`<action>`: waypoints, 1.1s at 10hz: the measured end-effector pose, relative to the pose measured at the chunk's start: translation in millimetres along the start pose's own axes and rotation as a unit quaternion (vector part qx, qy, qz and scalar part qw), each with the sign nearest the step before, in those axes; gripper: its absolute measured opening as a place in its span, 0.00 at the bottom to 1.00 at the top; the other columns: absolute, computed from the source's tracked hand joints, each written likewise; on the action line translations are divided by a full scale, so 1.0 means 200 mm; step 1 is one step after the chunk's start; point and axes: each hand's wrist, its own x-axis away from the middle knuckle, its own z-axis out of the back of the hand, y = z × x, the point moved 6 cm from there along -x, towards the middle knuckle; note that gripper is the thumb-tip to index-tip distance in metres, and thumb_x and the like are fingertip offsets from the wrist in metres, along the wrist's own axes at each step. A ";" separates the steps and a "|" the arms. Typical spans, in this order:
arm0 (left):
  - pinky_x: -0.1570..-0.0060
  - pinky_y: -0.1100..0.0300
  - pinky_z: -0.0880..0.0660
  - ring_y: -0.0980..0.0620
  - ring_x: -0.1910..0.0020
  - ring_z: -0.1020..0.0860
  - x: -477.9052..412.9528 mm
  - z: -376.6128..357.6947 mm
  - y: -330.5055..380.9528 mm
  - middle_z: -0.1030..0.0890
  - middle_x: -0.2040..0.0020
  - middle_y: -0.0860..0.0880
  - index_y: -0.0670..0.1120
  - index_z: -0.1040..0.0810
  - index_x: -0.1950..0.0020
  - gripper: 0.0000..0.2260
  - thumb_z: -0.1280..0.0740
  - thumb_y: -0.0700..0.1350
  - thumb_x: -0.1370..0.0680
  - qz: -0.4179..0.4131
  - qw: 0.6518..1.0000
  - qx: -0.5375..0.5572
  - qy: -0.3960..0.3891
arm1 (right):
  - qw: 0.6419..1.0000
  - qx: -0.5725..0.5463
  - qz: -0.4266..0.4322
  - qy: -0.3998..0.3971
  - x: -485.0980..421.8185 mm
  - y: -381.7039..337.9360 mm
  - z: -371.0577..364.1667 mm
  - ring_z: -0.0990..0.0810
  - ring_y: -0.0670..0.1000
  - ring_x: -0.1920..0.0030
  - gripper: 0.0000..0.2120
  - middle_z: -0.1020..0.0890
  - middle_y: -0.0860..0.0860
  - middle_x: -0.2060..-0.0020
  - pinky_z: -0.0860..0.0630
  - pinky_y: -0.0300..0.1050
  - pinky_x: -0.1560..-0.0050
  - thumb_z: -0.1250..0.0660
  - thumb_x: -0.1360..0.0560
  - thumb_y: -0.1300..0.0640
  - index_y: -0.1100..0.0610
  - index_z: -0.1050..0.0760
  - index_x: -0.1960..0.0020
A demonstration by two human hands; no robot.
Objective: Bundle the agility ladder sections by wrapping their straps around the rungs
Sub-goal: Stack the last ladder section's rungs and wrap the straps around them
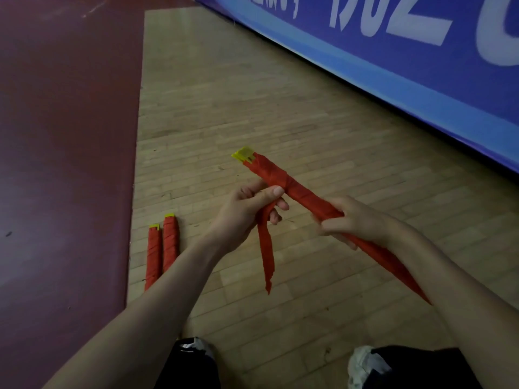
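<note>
A ladder bundle [303, 196], yellow rungs wound in red strap, is held above the floor, slanting from upper left to lower right, with yellow rung ends [243, 155] showing at its far tip. My right hand [355, 220] grips the bundle around its middle. My left hand [250, 204] pinches the loose red strap tail [266, 254] just below the bundle; the tail hangs down from my fingers. Two wrapped bundles [163, 248] lie side by side on the floor at left.
The floor is pale wood strips [252, 102], with a dark red mat or painted area [64, 136] along the left. A blue banner wall [393, 66] runs diagonally at upper right. My knees and shoes [365, 366] show at the bottom edge.
</note>
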 end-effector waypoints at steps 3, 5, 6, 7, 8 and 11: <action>0.68 0.63 0.29 0.57 0.79 0.31 0.01 -0.04 -0.01 0.21 0.70 0.50 0.41 0.23 0.54 0.07 0.33 0.43 0.29 -0.026 0.999 0.022 0.039 | 0.980 -0.161 -0.055 -0.106 0.01 0.04 -0.11 0.31 0.45 0.75 0.03 0.27 0.49 0.72 0.33 0.36 0.75 0.35 0.23 0.60 0.60 0.24 0.54; 0.70 0.65 0.32 0.57 0.77 0.32 0.00 0.01 -0.04 0.24 0.72 0.49 0.43 0.23 0.60 0.06 0.29 0.44 0.28 -0.003 0.989 0.039 0.143 | 0.994 -0.069 -0.044 -0.066 -0.03 0.02 -0.10 0.23 0.51 0.70 0.16 0.21 0.53 0.67 0.24 0.44 0.67 0.27 0.28 0.53 0.65 0.23 0.49; 0.73 0.66 0.32 0.57 0.78 0.33 0.00 0.05 -0.06 0.26 0.74 0.50 0.41 0.23 0.60 0.06 0.29 0.42 0.26 0.007 0.975 0.067 0.210 | 1.000 -0.011 -0.021 0.003 -0.05 0.03 -0.07 0.19 0.52 0.67 0.16 0.19 0.53 0.67 0.21 0.48 0.63 0.22 0.33 0.58 0.62 0.24 0.50; 0.74 0.67 0.32 0.57 0.78 0.32 -0.01 0.05 -0.06 0.26 0.74 0.49 0.41 0.23 0.60 0.07 0.29 0.41 0.26 0.008 0.969 0.080 0.233 | 0.990 0.124 -0.017 0.068 -0.07 0.04 -0.05 0.17 0.48 0.69 0.28 0.18 0.48 0.64 0.19 0.48 0.62 0.19 0.39 0.52 0.51 0.28 0.43; 0.73 0.66 0.32 0.56 0.77 0.32 -0.02 0.08 -0.05 0.25 0.74 0.49 0.41 0.23 0.60 0.07 0.28 0.42 0.25 0.000 0.963 0.088 0.254 | 0.931 0.314 -0.006 0.185 -0.07 0.03 -0.01 0.18 0.49 0.64 0.29 0.19 0.45 0.56 0.22 0.47 0.61 0.25 0.35 0.48 0.48 0.37 0.41; 0.61 0.62 0.21 0.57 0.72 0.24 -0.04 0.05 -0.03 0.16 0.59 0.49 0.40 0.22 0.48 0.06 0.36 0.41 0.21 0.006 0.988 0.079 0.130 | 0.894 0.313 0.077 0.310 0.00 -0.03 0.06 0.22 0.50 0.50 0.31 0.23 0.44 0.46 0.28 0.43 0.56 0.29 0.34 0.49 0.41 0.32 0.32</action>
